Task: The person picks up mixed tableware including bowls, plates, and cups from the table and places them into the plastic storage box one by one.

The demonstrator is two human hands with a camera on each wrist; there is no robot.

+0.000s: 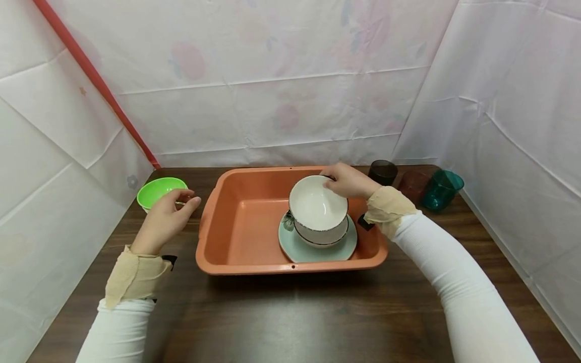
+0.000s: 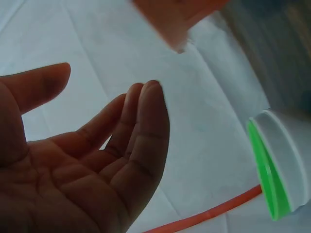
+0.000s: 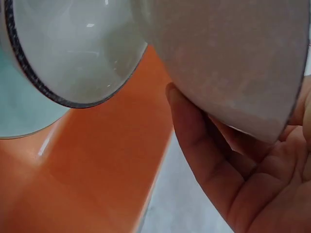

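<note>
My right hand (image 1: 349,180) grips the rim of a white bowl (image 1: 317,204) with a dark edge, tilted above the orange basin. In the right wrist view the fingers curl under the outer side of that bowl (image 3: 233,58). Beneath it a second white bowl (image 1: 320,243) sits on a pale green plate (image 1: 290,247) in the basin (image 1: 254,222). My left hand (image 1: 165,219) holds nothing, its fingers loosely bent, near a green bowl (image 1: 159,190). In the left wrist view the thumb and fingers stand apart, with the green and white bowl (image 2: 272,170) off to the side.
At the back right stand a dark cup (image 1: 383,172), a reddish cup (image 1: 413,185) and a teal cup (image 1: 442,189), the teal one tilted. A wooden table (image 1: 290,317) bears everything. White sheeting (image 1: 281,116) rises behind and on both sides, with a red strip (image 1: 95,83) at left.
</note>
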